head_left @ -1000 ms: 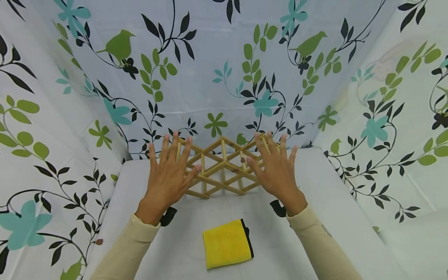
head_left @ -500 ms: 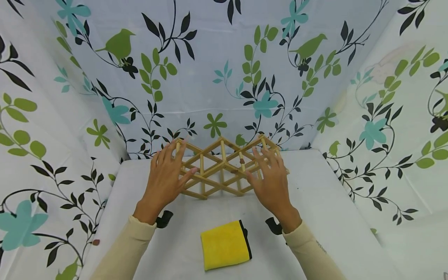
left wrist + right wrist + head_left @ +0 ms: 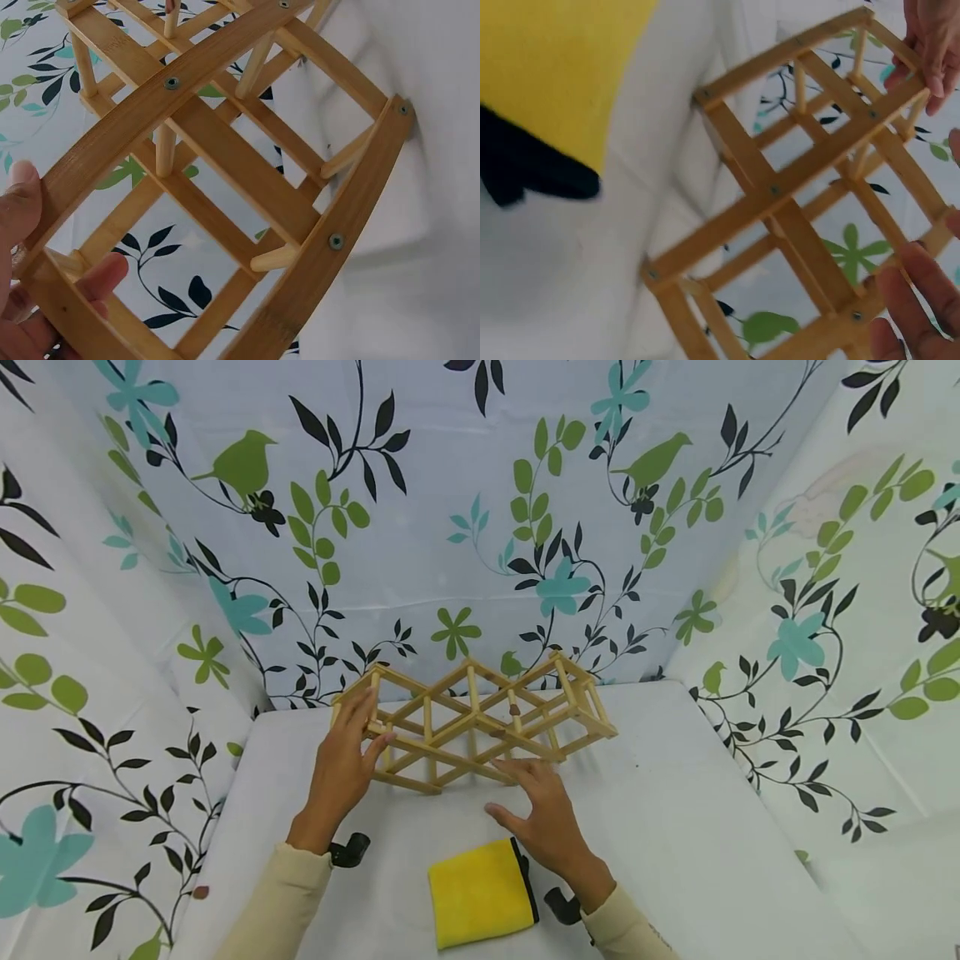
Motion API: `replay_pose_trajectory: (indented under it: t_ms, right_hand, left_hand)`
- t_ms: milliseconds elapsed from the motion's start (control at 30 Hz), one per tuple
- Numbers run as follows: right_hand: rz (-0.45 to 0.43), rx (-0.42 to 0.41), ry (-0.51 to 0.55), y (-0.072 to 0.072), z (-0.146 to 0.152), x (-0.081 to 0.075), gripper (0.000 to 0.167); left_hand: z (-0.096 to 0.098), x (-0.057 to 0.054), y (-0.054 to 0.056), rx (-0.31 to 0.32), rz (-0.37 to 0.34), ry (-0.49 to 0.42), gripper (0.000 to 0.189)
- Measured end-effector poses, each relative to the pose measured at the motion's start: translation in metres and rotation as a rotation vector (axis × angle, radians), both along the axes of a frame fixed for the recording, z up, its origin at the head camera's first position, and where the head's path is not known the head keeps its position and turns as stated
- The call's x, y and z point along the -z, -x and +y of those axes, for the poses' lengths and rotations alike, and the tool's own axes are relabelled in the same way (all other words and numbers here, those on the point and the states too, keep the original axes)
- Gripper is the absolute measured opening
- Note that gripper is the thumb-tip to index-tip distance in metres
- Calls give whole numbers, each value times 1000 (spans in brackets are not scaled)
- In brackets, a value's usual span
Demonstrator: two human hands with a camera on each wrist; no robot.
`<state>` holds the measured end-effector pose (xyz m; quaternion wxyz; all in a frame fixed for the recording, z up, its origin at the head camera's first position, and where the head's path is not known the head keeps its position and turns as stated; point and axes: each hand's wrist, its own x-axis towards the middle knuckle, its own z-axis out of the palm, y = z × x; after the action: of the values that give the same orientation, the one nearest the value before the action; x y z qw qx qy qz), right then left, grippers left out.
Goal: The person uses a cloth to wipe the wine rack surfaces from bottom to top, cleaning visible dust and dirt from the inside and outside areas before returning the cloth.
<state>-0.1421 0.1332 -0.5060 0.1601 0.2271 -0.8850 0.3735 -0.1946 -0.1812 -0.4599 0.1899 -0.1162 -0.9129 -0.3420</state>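
Left hand point(image 3: 341, 768) grips one wooden rack point(image 3: 475, 720) (one yellow cloth point(image 3: 480, 896) nearby).

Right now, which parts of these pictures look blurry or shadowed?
Right wrist view: the yellow cloth and its black edging look soft, out of focus. Left wrist view: the wooden rack is fairly crisp, with faint, soft-edged shadows on the white surface beside it. Head view: lighting looks mostly even, though the back curtain appears blue-grey.

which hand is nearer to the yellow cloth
Right: the right hand is just beyond the yellow cloth; the left hand is farther off, at the left end of the wooden rack.
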Motion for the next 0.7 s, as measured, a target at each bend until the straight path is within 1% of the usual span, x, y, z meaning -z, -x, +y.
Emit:
replay_pose_trajectory:
  t_ms: [100, 233, 333, 433, 500, 567, 600, 700]
  right_hand:
    - [-98, -63, 31, -3, -5, 12, 65]
    - [-234, -161, 53, -4, -9, 27, 63]
    - [-332, -254, 33, -5, -11, 39, 58]
    - [-423, -367, -23, -7, -13, 52, 47]
    - [-460, -434, -79, -8, -14, 59, 37]
    - [-491, -483, -126, -9, -16, 65, 27]
    - [-499, -499, -144, -10, -17, 67, 24]
    - [-500, -500, -199, -14, -18, 70, 17]
  left_hand:
    - [-1, 3, 0, -14, 32, -37, 73]
    - [-2, 4, 2, -6, 56, -92, 73]
    - [-3, 4, 2, 5, 50, -130, 73]
    - [-5, 5, 2, 7, 41, -142, 73]
    - [-5, 6, 2, 5, 42, -144, 73]
    - [-6, 6, 2, 4, 48, -141, 73]
    - [-6, 7, 2, 2, 49, -140, 73]
    - [-7, 8, 3, 0, 39, -147, 74]
